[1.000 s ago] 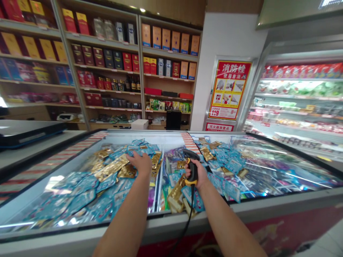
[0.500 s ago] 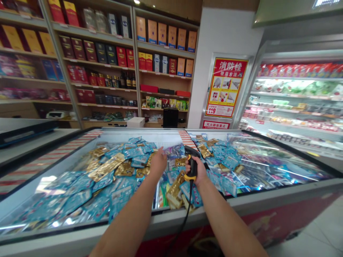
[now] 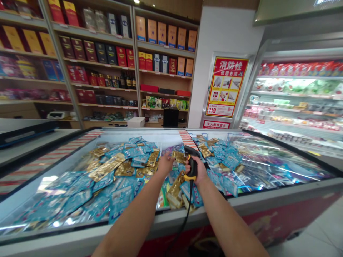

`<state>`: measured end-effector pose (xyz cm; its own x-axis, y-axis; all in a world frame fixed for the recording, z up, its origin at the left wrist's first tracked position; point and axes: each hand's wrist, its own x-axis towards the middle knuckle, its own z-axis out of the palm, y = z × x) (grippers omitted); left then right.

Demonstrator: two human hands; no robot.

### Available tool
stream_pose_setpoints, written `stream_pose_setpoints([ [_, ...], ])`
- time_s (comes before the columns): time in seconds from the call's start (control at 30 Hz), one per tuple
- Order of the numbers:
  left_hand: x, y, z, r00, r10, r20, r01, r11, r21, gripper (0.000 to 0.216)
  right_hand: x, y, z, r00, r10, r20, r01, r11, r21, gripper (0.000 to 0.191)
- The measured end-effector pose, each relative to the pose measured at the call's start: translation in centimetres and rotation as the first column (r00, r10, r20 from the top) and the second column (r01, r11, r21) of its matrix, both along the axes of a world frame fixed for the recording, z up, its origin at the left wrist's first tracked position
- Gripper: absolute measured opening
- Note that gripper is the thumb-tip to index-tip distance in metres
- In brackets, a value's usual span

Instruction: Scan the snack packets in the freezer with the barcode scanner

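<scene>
My right hand [image 3: 197,169] is wrapped round a black and yellow barcode scanner [image 3: 191,167], held upright over the chest freezer with its head tilted to the left. A black cable [image 3: 187,210] runs down from its handle. My left hand [image 3: 166,163] is beside it, fingers closed at the left edge of a small gold packet [image 3: 179,157] in front of the scanner. Under both hands lie loose blue packets [image 3: 195,194] and gold packets [image 3: 175,191]. A larger heap of blue packets [image 3: 122,200] fills the left side.
The freezer's front rim [image 3: 268,192] runs across before me, with sliding glass lids at both sides. A red-striped strip [image 3: 187,138] crosses its back middle. Behind stand shelves of boxed goods [image 3: 112,53], a fire-hydrant sign [image 3: 226,87] and a lit refrigerated case [image 3: 297,92].
My left hand has moved right and slightly down, towards the scanner. The small gold packet has shifted up and left to its fingers. My right hand and the scanner stay almost still.
</scene>
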<state>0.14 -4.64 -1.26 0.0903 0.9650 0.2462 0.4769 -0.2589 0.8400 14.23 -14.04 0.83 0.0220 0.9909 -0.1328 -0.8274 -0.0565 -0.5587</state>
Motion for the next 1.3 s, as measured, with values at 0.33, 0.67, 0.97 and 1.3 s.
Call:
stream_pose_setpoints([
  [0.33,-1.8,2.6,-0.7,0.706,0.168,0.688,-0.133,0.986,-0.105,0.008,-0.1,0.1,-0.2,0.999,0.018,0.049,-0.017,1.0,-0.016,0.014],
  [0.67,-2.2,1.8,0.5,0.62,0.186,0.762,-0.122,0.983,-0.14,0.012,-0.1,0.3,-0.3,0.997,0.04,0.064,-0.039,0.999,-0.028,0.013],
  [0.97,-2.3,1.8,0.4,0.631,0.181,0.754,-0.11,0.983,-0.144,0.012,0.0,0.4,-0.6,0.997,0.044,0.056,-0.042,0.999,-0.029,0.013],
  [1.3,-2.4,1.9,0.3,0.675,0.182,0.715,-0.118,0.983,-0.138,0.011,-0.2,0.3,-0.6,0.998,0.026,0.051,-0.026,1.0,0.002,0.012],
])
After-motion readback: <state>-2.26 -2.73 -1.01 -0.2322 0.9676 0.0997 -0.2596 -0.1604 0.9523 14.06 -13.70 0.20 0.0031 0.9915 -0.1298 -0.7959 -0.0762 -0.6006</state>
